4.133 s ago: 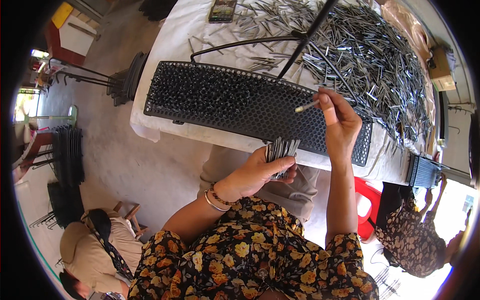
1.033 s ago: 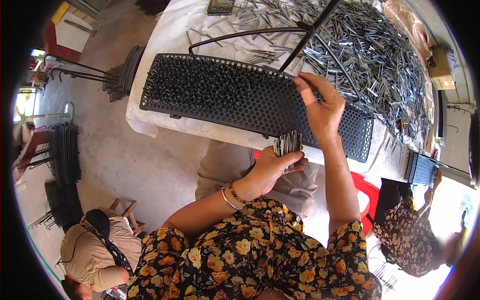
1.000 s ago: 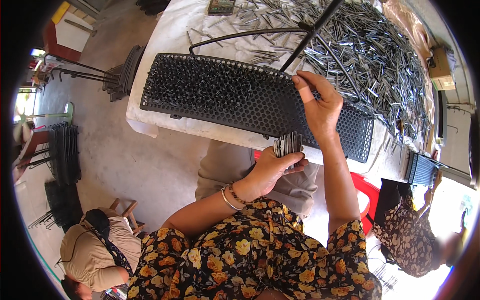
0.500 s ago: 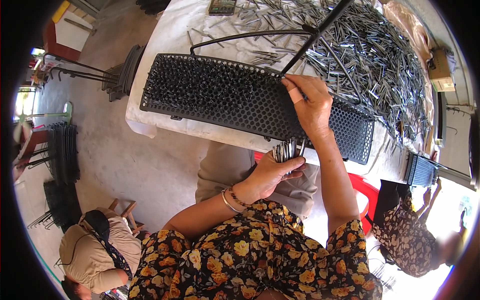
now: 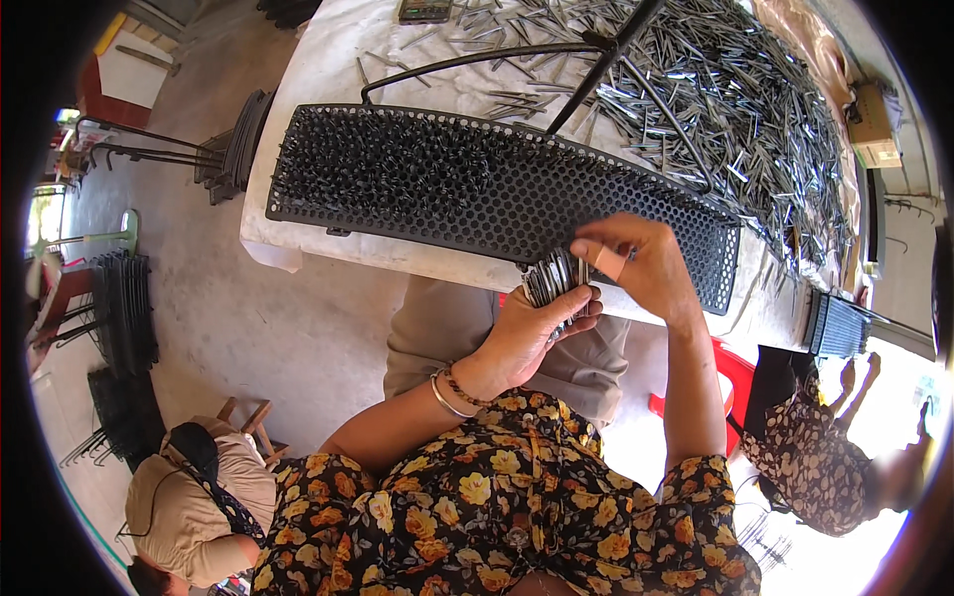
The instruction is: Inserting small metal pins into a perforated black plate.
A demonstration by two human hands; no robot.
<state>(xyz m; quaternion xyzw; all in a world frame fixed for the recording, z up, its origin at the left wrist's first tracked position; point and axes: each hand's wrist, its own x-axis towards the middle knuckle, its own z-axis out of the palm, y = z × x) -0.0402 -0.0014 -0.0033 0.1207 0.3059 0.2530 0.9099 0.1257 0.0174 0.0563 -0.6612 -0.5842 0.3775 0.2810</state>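
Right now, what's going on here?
A person's left hand grips a bundle of thin metallic strips. The right hand is by the bundle's upper end; whether it has pinched a strip is hard to tell. On the white-covered table rests a black perforated panel, its left part bristling with dark pieces, its right part showing mostly open holes. A loose pile of similar strips lies beyond it.

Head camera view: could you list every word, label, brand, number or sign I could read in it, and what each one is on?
No text can be read here.
Phone at the table's far edge: screen too small to read.
Cardboard box at right: any marks too small and blurred.
Black perforated panel and thin strips in the left hand: no lettering visible.
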